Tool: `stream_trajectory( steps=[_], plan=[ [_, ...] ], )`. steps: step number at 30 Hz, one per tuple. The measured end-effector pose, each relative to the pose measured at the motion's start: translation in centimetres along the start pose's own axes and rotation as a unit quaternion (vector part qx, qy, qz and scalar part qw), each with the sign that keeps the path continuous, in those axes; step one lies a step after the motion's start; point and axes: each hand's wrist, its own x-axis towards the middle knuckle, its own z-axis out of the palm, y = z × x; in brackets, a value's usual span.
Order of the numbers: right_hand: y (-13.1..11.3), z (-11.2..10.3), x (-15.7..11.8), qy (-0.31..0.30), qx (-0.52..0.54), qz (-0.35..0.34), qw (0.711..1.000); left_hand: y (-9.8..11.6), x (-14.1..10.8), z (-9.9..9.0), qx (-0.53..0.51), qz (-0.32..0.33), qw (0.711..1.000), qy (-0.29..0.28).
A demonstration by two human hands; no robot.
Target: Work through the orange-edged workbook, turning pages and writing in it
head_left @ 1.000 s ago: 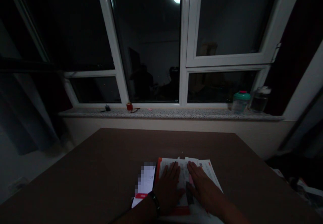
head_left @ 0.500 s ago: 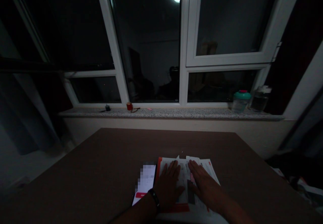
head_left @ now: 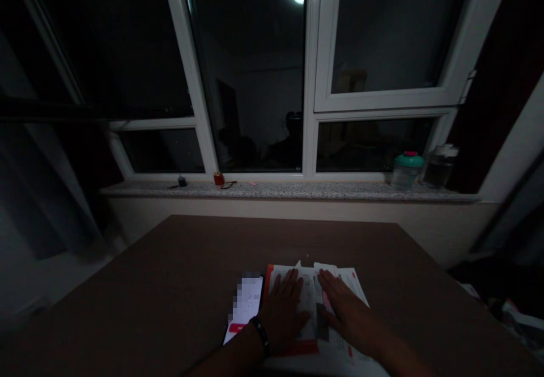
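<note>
Printed paper sheets (head_left: 355,286), white with red-orange edges, lie on the dark brown table (head_left: 204,252) near its front edge. My left hand (head_left: 283,309) rests flat on the left part of the papers, fingers spread a little, with a dark band on the wrist. On the right part lies my right hand (head_left: 344,306), flat with its thumb apart from the fingers. Neither hand grips anything. A lit phone (head_left: 246,306) lies just left of the papers, beside my left hand; part of its screen is pixelated. The palms hide much of the print.
Beyond the table runs a speckled windowsill (head_left: 297,190). It bears a small dark bottle (head_left: 182,181), a red jar (head_left: 219,178), a teal-lidded container (head_left: 407,170) and a clear jug (head_left: 441,166). Papers (head_left: 525,320) lie at the far right, off the table.
The digits on the phone screen have changed. Both hands stay flat on the papers in nearly the same place.
</note>
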Motion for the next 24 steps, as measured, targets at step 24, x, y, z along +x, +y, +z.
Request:
stream_trajectory(
  steps=[24],
  plan=[
    [-0.3, -2.2, 0.6, 0.075, -0.04, 0.031, 0.996, -0.3, -0.1, -1.1, -0.002, -0.031, 1.0, 0.0]
  ],
)
